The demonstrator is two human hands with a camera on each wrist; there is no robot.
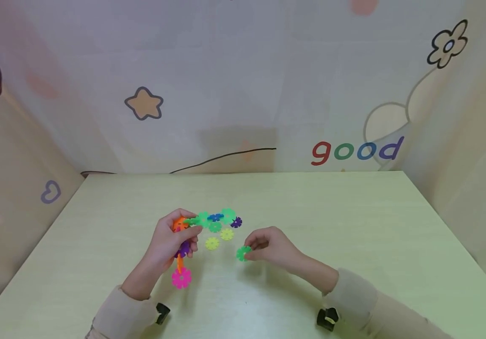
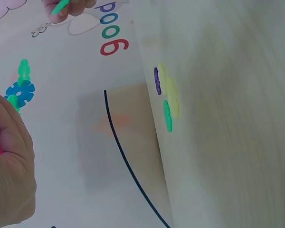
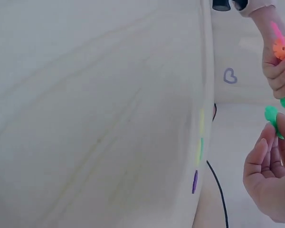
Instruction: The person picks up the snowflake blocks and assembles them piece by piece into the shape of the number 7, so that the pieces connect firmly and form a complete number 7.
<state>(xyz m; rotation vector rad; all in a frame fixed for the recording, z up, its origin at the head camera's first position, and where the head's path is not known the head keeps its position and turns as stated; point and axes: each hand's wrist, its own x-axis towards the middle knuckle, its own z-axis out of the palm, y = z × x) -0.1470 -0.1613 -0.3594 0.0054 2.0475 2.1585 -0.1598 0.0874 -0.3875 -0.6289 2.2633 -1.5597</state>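
My left hand (image 1: 164, 240) grips a chain of interlocking snowflake discs. From its fingers, a green disc (image 1: 203, 219), a blue disc (image 1: 215, 217) and another green disc (image 1: 227, 215) reach rightward. Below the palm hang a purple disc (image 1: 182, 249), an orange one (image 1: 179, 262) and a pink one (image 1: 181, 278). An orange disc (image 1: 180, 223) shows between thumb and fingers, which cover part of the chain. My right hand (image 1: 274, 247) pinches a single green disc (image 1: 243, 254) between thumb and fingertips, apart from the chain. That same green disc (image 3: 271, 115) is seen nearly edge-on in the right wrist view.
Loose discs lie on the pale wooden table (image 1: 310, 202) beyond the hands: two yellow discs (image 1: 212, 243), a green disc (image 1: 215, 227) and a purple disc (image 1: 236, 222). A printed curtain (image 1: 234, 70) stands behind the table and along its sides.
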